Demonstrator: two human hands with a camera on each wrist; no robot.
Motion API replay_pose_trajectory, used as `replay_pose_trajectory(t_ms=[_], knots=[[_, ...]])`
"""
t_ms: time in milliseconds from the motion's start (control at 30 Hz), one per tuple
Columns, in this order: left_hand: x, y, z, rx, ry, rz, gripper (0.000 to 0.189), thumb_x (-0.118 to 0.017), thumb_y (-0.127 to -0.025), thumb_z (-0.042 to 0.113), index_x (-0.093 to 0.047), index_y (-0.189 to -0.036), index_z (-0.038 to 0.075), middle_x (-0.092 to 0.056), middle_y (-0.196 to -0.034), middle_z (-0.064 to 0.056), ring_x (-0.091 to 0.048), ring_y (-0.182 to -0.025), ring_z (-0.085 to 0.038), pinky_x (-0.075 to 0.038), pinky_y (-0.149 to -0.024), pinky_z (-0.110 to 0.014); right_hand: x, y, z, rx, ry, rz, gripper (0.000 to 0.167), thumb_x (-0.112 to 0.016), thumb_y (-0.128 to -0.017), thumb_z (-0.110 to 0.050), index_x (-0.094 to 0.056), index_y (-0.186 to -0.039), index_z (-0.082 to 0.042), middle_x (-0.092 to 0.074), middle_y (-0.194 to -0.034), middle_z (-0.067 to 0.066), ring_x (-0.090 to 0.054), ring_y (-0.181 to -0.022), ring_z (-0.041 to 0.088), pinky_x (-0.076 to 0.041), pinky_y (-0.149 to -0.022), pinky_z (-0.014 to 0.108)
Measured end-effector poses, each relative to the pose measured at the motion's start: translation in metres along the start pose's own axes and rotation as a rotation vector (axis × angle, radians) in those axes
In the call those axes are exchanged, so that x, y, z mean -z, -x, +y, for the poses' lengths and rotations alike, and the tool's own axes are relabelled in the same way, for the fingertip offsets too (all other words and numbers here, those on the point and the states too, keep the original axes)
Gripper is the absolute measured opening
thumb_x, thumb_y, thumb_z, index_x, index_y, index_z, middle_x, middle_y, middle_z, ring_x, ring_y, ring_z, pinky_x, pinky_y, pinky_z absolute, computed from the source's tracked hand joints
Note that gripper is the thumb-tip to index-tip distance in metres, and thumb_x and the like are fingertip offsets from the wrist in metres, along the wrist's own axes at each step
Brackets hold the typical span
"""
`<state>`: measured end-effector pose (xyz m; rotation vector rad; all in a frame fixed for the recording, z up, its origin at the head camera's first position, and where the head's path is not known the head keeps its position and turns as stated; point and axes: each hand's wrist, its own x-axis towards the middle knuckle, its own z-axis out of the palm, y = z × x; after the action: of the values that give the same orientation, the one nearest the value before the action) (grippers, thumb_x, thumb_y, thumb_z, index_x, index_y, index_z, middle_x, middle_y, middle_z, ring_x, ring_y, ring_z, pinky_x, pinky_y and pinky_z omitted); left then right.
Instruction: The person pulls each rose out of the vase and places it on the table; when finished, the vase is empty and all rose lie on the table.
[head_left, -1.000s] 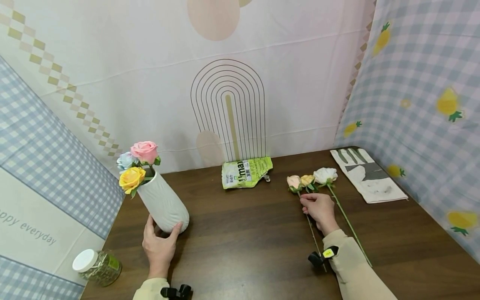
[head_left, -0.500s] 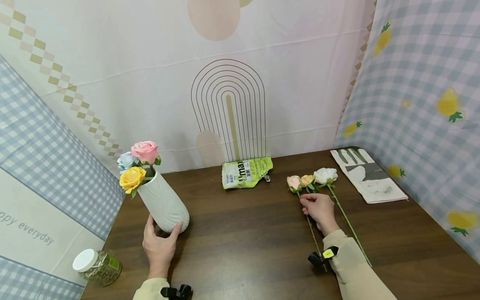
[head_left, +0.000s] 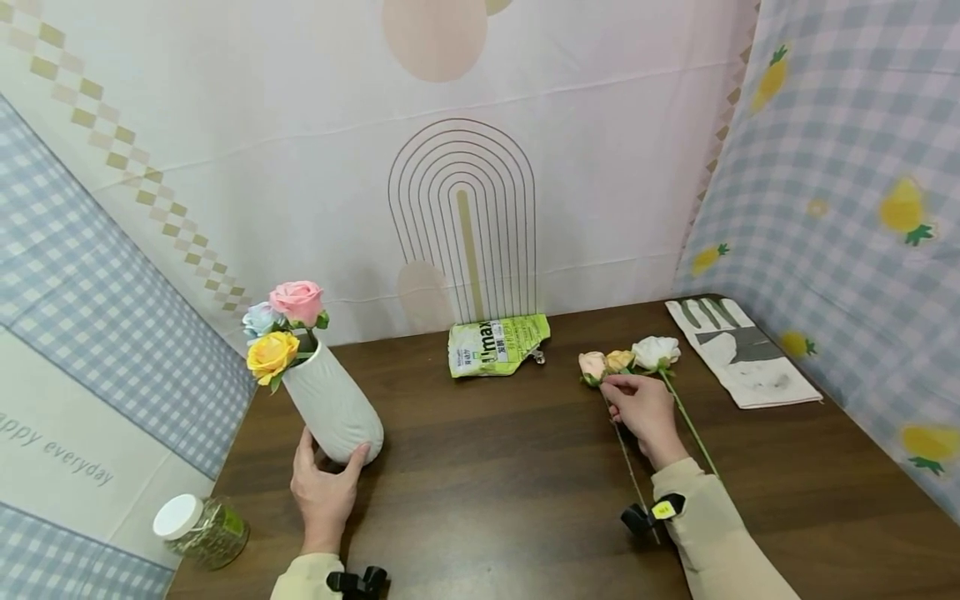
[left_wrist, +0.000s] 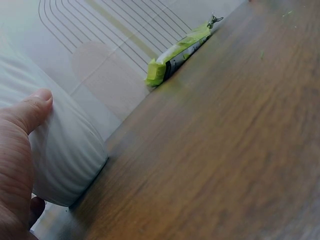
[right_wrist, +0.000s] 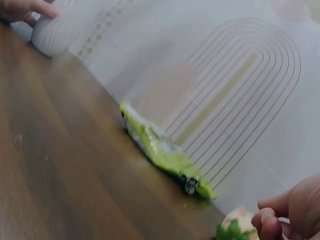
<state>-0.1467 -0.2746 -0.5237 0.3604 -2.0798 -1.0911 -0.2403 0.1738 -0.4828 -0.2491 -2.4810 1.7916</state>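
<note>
My left hand (head_left: 324,492) grips the lower part of a white ribbed vase (head_left: 330,404), thumb on one side and fingers on the other. In the left wrist view the vase (left_wrist: 67,150) has its base at the tabletop. Out of its mouth rise a pink rose (head_left: 297,302), a yellow rose (head_left: 272,357) and a light blue rose (head_left: 262,320). My right hand (head_left: 645,412) pinches the thin stem of a peach rose (head_left: 592,367) just below the bloom. A small yellow rose (head_left: 619,360) and a white rose (head_left: 656,352) lie beside it, the yellow one's stem hidden.
A green and white snack pouch (head_left: 498,346) with a metal clip lies against the back cloth. At the far right is a folded printed cloth (head_left: 746,354). A white-lidded jar (head_left: 202,531) of dried greenery stands at the left edge. Cloth walls enclose the wooden table (head_left: 487,475).
My right hand has shifted slightly up the stem side, closer to the peach bloom, and covers more of the yellow rose. The head view has turned a little; my left hand keeps its grip.
</note>
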Motion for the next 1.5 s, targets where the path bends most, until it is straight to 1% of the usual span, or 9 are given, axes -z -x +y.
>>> replay_pose_trajectory(t_ms=[100, 267, 433, 633, 900, 967, 1033, 1267, 1500], knots=[[-0.002, 0.002, 0.0, 0.001, 0.008, -0.007, 0.09, -0.09, -0.066, 0.026, -0.046, -0.143, 0.014, -0.055, -0.13, -0.01, -0.059, -0.107, -0.027, -0.039, -0.081, -0.01, 0.0, 0.004, -0.011, 0.078, 0.013, -0.004, 0.027, -0.068, -0.091, -0.021, -0.071, -0.111, -0.003, -0.067, -0.093, 0.022, -0.063, -0.064, 0.021, -0.054, -0.054, 0.031], [-0.003, 0.003, 0.0, 0.003, 0.019, -0.017, 0.089, -0.09, -0.066, 0.025, -0.045, -0.144, 0.015, -0.055, -0.13, -0.01, -0.06, -0.105, -0.028, -0.039, -0.079, -0.01, -0.001, 0.011, -0.038, 0.304, 0.092, -0.013, 0.024, -0.071, -0.089, -0.029, -0.075, -0.105, -0.012, -0.07, -0.086, 0.007, -0.062, -0.069, 0.026, -0.05, -0.053, 0.027], [-0.005, 0.003, 0.001, 0.006, 0.024, -0.023, 0.09, -0.09, -0.066, 0.025, -0.045, -0.144, 0.014, -0.055, -0.131, -0.01, -0.06, -0.104, -0.028, -0.041, -0.08, -0.01, -0.005, 0.016, -0.079, 0.515, 0.165, -0.065, 0.019, -0.072, -0.088, -0.029, -0.076, -0.1, -0.016, -0.072, -0.084, 0.0, -0.062, -0.067, 0.017, -0.048, -0.054, 0.026], [-0.004, 0.002, -0.002, -0.011, 0.022, -0.014, 0.09, -0.09, -0.066, 0.023, -0.046, -0.143, 0.012, -0.055, -0.13, -0.012, -0.061, -0.103, -0.03, -0.041, -0.079, -0.011, -0.029, 0.021, -0.138, 0.681, 0.195, -0.185, 0.016, -0.077, -0.083, -0.023, -0.078, -0.097, -0.014, -0.073, -0.09, -0.005, -0.064, -0.073, 0.006, -0.05, -0.061, 0.024], [-0.003, 0.001, -0.004, -0.022, 0.0, -0.008, 0.089, -0.09, -0.066, 0.024, -0.046, -0.143, 0.011, -0.056, -0.129, -0.013, -0.061, -0.102, -0.031, -0.046, -0.08, -0.023, -0.098, 0.03, -0.201, 0.752, 0.167, -0.45, 0.018, -0.076, -0.084, -0.027, -0.077, -0.098, -0.016, -0.072, -0.091, -0.011, -0.063, -0.078, 0.002, -0.052, -0.069, 0.022], [-0.002, 0.0, -0.004, -0.023, -0.001, -0.006, 0.089, -0.09, -0.066, 0.025, -0.047, -0.142, 0.011, -0.056, -0.129, -0.013, -0.061, -0.102, -0.031, -0.046, -0.08, -0.027, -0.119, 0.032, -0.213, 0.778, 0.162, -0.485, 0.017, -0.076, -0.084, -0.027, -0.077, -0.098, -0.017, -0.072, -0.09, -0.011, -0.062, -0.075, 0.002, -0.05, -0.068, 0.021], [-0.002, 0.0, -0.005, -0.018, -0.004, -0.007, 0.09, -0.09, -0.066, 0.026, -0.046, -0.143, 0.012, -0.056, -0.129, -0.013, -0.061, -0.102, -0.03, -0.046, -0.08, -0.025, -0.141, 0.034, -0.224, 0.789, 0.152, -0.518, 0.018, -0.075, -0.085, -0.028, -0.077, -0.098, -0.017, -0.072, -0.09, -0.012, -0.061, -0.074, 0.0, -0.049, -0.068, 0.02], [0.002, -0.001, -0.001, 0.015, 0.001, -0.018, 0.09, -0.089, -0.067, 0.029, -0.045, -0.144, 0.019, -0.055, -0.131, -0.008, -0.061, -0.104, -0.027, -0.042, -0.08, -0.013, -0.204, 0.041, -0.248, 0.782, 0.124, -0.568, 0.021, -0.074, -0.086, -0.03, -0.077, -0.102, -0.017, -0.071, -0.094, -0.013, -0.06, -0.079, -0.007, -0.048, -0.069, 0.013], [0.0, -0.001, 0.002, 0.012, 0.004, -0.013, 0.091, -0.089, -0.067, 0.03, -0.044, -0.145, 0.02, -0.055, -0.132, -0.008, -0.062, -0.102, -0.028, -0.045, -0.079, -0.017, -0.226, 0.039, -0.259, 0.73, 0.166, -0.57, 0.022, -0.071, -0.088, -0.032, -0.077, -0.103, -0.016, -0.072, -0.093, -0.012, -0.06, -0.076, -0.005, -0.048, -0.064, 0.014]])
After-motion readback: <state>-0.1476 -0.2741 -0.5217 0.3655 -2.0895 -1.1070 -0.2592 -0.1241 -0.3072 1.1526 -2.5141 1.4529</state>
